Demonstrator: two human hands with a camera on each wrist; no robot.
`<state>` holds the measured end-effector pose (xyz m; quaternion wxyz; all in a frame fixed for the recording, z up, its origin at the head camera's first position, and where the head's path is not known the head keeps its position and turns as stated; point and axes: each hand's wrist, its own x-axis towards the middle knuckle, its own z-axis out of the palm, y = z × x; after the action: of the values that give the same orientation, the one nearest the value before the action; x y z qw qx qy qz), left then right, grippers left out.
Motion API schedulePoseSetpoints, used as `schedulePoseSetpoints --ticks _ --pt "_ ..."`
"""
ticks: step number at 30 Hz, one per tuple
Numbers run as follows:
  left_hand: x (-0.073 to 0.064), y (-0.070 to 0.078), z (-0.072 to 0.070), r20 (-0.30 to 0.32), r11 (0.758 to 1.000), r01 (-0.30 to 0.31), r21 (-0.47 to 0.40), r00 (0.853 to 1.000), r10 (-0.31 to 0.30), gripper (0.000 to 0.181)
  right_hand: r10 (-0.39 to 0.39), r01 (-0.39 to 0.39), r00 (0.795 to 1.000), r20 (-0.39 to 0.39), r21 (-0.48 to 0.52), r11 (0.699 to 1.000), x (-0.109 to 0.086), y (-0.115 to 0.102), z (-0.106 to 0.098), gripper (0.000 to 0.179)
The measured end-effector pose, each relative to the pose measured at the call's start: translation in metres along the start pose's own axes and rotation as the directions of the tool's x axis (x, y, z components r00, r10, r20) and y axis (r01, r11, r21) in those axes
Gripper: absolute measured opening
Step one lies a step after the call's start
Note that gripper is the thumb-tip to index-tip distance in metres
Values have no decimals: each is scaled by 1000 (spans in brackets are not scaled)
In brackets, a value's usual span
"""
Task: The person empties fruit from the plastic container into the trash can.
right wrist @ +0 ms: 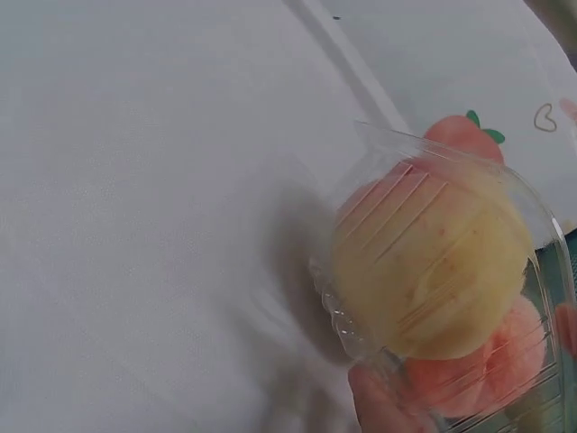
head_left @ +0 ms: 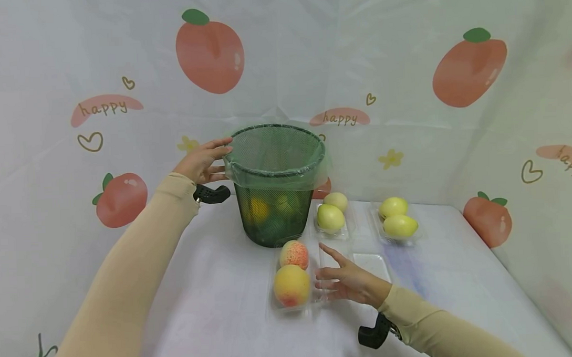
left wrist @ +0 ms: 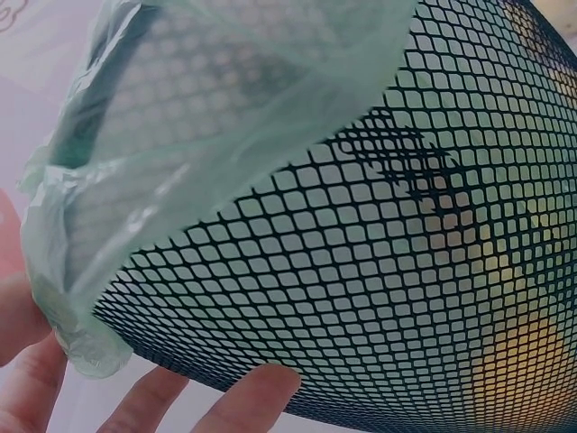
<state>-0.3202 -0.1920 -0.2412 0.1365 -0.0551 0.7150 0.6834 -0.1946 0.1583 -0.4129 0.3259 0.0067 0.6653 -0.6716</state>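
My left hand [head_left: 202, 161] is at the left side of a dark green mesh wastebasket [head_left: 272, 200], its spread fingers touching the rim and the light green bag [left wrist: 180, 180] folded over it. In the left wrist view, fingertips [left wrist: 257, 397] lie along the mesh. My right hand [head_left: 348, 281] reaches beside a transparent plastic box [head_left: 290, 309] holding two peaches, with extended, slightly blurred fingers at its right edge. The front peach [head_left: 292, 286] is yellow with a red blush; the rear peach [head_left: 294, 255] is speckled red. In the right wrist view, a finger [right wrist: 379, 401] overlaps the box's edge.
Orange and yellowish round things [head_left: 258, 210] show through the basket's mesh. Behind the right hand are two plastic boxes with pale yellow-green fruit [head_left: 331, 218] and yellow fruit [head_left: 400, 226]. A clear flat tray [head_left: 371, 265] lies nearer. A printed curtain [head_left: 272, 58] stands behind the table.
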Motion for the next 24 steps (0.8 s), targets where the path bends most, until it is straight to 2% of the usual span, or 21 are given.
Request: schedulePoseSetpoints --ticks 11,24 --pt "0 0 0 -17 1000 -1 15 1000 1 53 8 -7 999 -31 51 999 3 5 -1 83" --pt "2 -1 2 -30 1000 -1 20 1000 1 52 13 -12 1000 -10 106 994 2 3 -1 83"
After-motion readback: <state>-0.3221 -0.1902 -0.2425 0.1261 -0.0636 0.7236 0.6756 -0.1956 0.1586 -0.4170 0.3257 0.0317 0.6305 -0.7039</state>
